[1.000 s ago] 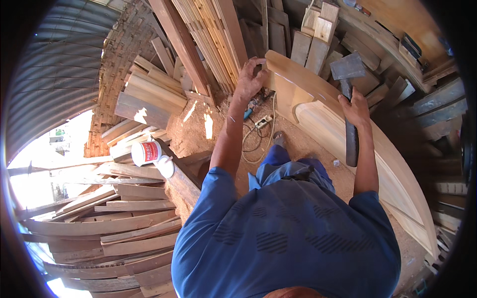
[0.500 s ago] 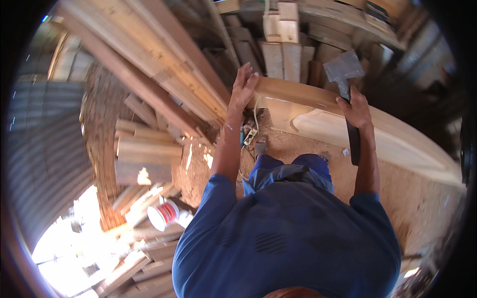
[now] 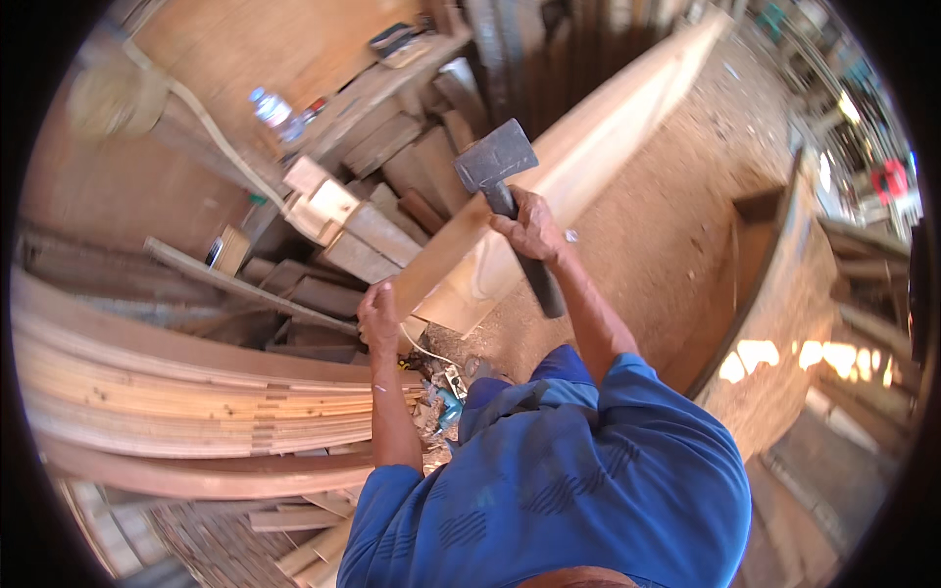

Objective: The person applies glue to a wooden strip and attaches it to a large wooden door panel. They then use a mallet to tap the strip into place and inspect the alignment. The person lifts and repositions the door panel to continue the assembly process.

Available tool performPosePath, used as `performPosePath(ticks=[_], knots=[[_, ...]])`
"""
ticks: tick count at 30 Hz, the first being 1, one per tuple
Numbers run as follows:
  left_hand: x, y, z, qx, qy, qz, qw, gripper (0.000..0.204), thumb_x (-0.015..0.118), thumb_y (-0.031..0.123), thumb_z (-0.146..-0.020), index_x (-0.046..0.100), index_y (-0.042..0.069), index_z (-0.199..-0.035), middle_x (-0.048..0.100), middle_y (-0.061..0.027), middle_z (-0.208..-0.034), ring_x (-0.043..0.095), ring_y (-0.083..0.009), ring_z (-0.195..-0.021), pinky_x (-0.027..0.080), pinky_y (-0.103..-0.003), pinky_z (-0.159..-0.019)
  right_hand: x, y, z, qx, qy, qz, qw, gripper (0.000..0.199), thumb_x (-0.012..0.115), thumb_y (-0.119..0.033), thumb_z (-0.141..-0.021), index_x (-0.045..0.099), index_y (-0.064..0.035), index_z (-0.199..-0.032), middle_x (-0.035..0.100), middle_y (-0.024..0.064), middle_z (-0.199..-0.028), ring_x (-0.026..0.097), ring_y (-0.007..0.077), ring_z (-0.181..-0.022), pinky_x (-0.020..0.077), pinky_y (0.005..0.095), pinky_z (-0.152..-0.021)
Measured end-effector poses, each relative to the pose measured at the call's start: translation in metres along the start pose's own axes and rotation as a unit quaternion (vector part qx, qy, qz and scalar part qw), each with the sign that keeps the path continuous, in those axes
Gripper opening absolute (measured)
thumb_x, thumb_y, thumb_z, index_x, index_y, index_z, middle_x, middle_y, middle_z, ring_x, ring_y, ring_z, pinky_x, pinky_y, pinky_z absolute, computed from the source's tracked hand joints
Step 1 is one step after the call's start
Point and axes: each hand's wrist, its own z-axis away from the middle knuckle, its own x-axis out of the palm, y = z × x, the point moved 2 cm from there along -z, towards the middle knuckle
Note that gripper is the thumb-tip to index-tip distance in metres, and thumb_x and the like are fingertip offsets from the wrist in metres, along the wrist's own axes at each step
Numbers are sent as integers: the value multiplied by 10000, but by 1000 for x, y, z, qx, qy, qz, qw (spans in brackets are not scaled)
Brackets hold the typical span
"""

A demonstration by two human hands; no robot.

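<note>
The view swings round to the right since the earlier frame, so the wooden panel [image 3: 603,137], which ran toward the lower right, now slants up to the far upper right, and the mallet [image 3: 497,157] shows nearer the middle. The left hand [image 3: 379,318] is at the panel's near end, its fingers against the corner; how firmly they close there cannot be told. The right hand [image 3: 532,227] is clamped round the mallet's handle, farther along the panel. The panel's long axis leads away from the left hand, the nearer to its end, while the handle lies across that line, its head over the top edge; whether they touch is unclear. Stacked boards [image 3: 216,407] lie left of the left forearm.
</note>
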Motion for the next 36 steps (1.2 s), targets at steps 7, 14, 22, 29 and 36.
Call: performPosePath(ticks=[7, 14, 22, 29, 36], knots=[[-3, -31, -16, 12, 30, 27, 999, 382, 495, 239, -950, 616, -56, -1160, 639, -149, -1118, 593, -221, -1017, 457, -338, -909, -48, 107, 152, 253, 180, -273, 910, 229, 638, -210, -806, 588, 10, -842, 627, 64, -713, 586, 135, -606, 487, 308, -594], [-2, -15, -16, -27, 23, 82, 996, 411, 455, 261, -930, 615, -44, -1154, 636, -150, -1114, 620, -262, -998, 498, -372, -881, -102, 245, 432, 506, 323, -72, 796, 208, 608, -230, -786, 584, -41, -705, 571, 59, -586, 563, 164, -531, 443, 353, -508], [3, -10, -8, -54, 37, 14, 998, 414, 394, 252, -946, 637, -23, -1138, 631, -148, -1148, 622, -276, -1016, 505, -407, -872, -18, 261, 752, 645, 337, 154, 668, 408, 564, -320, -750, 636, 81, -764, 634, 278, -695, 653, 422, -732, 492, 482, -655], [0, -9, -18, -61, 49, 51, 996, 423, 426, 306, -954, 654, -12, -1115, 663, -119, -1056, 641, -252, -935, 514, -379, -812, 33, 248, 793, 788, 204, 61, 578, 537, 677, -291, -726, 557, 112, -1062, 607, 316, -1095, 591, 440, -1071, 503, 454, -889], [-11, -30, -26, -58, 28, 91, 994, 391, 436, 308, -961, 652, 1, -1071, 666, -107, -995, 642, -234, -882, 513, -359, -770, 43, 264, 780, 825, 132, 35, 548, 548, 726, -119, -661, 550, 56, -1150, 613, 265, -1158, 599, 388, -1106, 513, 428, -913]])
